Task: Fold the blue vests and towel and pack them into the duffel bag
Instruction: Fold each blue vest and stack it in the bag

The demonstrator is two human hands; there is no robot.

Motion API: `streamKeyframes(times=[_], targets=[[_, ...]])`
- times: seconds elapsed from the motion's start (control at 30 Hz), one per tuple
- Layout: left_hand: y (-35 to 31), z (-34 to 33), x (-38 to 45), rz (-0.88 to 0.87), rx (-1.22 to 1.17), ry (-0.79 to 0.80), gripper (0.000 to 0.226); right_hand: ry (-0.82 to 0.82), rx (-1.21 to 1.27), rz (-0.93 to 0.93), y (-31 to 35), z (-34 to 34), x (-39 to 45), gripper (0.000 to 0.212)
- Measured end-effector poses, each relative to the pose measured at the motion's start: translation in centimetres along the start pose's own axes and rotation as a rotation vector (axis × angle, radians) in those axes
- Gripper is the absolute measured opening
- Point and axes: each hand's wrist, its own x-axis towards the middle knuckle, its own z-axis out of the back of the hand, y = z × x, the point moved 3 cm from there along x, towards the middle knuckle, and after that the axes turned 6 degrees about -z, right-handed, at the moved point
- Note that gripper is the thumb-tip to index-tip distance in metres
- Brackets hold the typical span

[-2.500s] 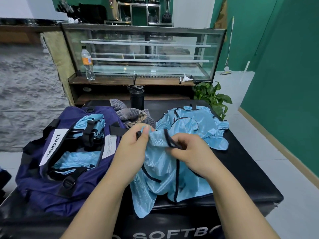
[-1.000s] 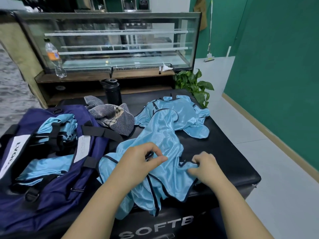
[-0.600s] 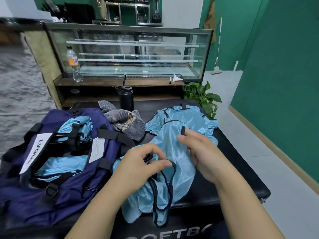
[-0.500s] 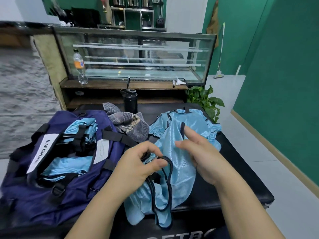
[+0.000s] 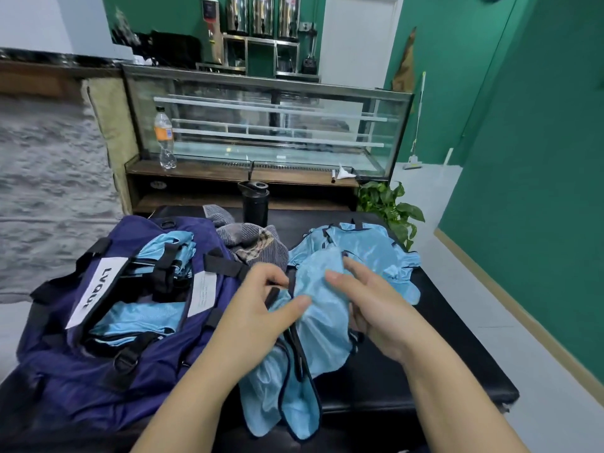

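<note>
Left hand: your left hand [image 5: 261, 308] is curling over the light blue mesh vest with dark trim [image 5: 322, 322], fingers bent and pinching its black edging, thumb stretching right across the fabric.
Right hand: your right hand [image 5: 376, 308] is hovering at the vest's right side with fingers extended and relaxed, gripping nothing; the fingertips are reaching over the cloth.
Vest in hand: it is draping from between your hands down over the front edge of the black padded bench [image 5: 425, 371].
Other vests: a crumpled pile of light blue vests [image 5: 369, 250] is lying behind your right hand.
Towel: the grey plaid towel [image 5: 258, 243] is sitting bunched between bag and pile.
Bag: the open navy duffel bag [image 5: 108, 322] is holding folded blue vests [image 5: 140, 318].
</note>
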Motion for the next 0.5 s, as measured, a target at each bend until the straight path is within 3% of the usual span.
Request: streamKeyframes(times=[0.1,0.2,0.27,0.5], targets=[[-0.7,0.5,0.0,-0.050,0.000,-0.071,0.033,0.065,0.084,-0.001,0.1,-0.6,-0.6,0.055],[-1.5,0.7,-0.2,-0.111,0.032,-0.070,0.020,0.026,0.098,0.093,0.3,-0.2,-0.7,0.061],[-1.5,0.8,-0.3,-0.098,0.049,-0.050,0.017,-0.004,0.068,0.191,0.9,-0.1,-1.0,0.049],[-1.4,1.7,-0.2,-0.098,0.190,-0.055,0.021,-0.224,-0.438,0.369,2.2,0.9,-2.1,0.025]])
